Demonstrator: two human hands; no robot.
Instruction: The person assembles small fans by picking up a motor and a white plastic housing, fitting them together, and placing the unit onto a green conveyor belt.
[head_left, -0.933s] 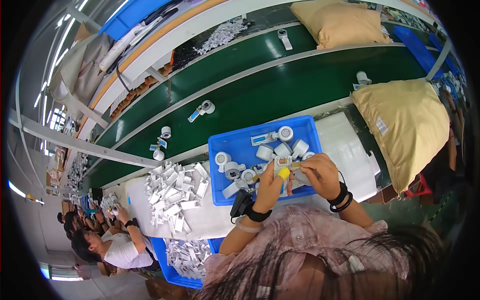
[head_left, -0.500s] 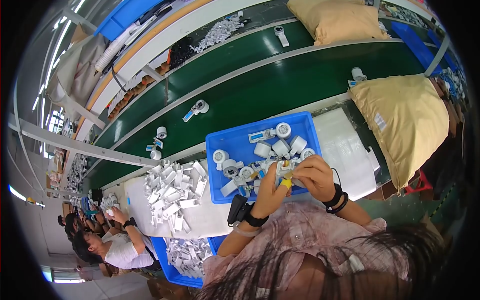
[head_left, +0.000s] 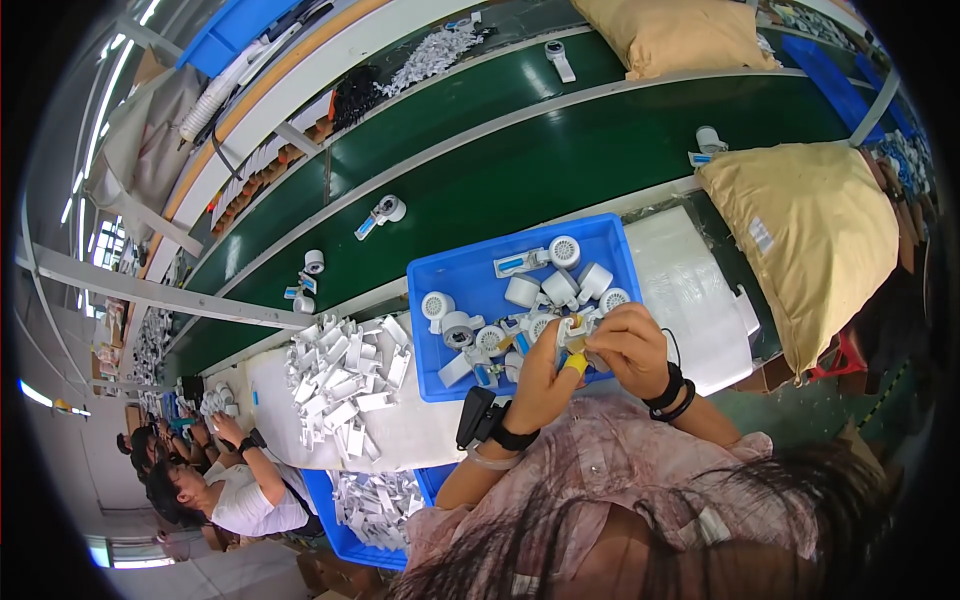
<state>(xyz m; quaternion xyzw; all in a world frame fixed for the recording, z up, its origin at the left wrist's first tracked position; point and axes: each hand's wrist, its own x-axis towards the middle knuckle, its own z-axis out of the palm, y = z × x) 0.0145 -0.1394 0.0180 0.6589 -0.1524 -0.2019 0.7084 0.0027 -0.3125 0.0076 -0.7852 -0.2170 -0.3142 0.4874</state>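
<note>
While both hands [head_left: 543,388] [head_left: 635,352] sit close | white part [head_left: 566,328] between them | over blue bin [head_left: 465,285]

A green belt [head_left: 520,175] ran along the far edge of the bench [head_left: 685,335], with a wood-edged shelf [head_left: 300,75] beyond. A pale bar [head_left: 160,287] slanted toward the bench's far left corner. Tube lights [head_left: 36,395] and a window [head_left: 110,243] shone off the left edge; greenish floor [head_left: 780,420] and a red stool [head_left: 848,357] showed past the near right corner.

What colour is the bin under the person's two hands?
The bin is plain blue, best seen in the head view.
</note>
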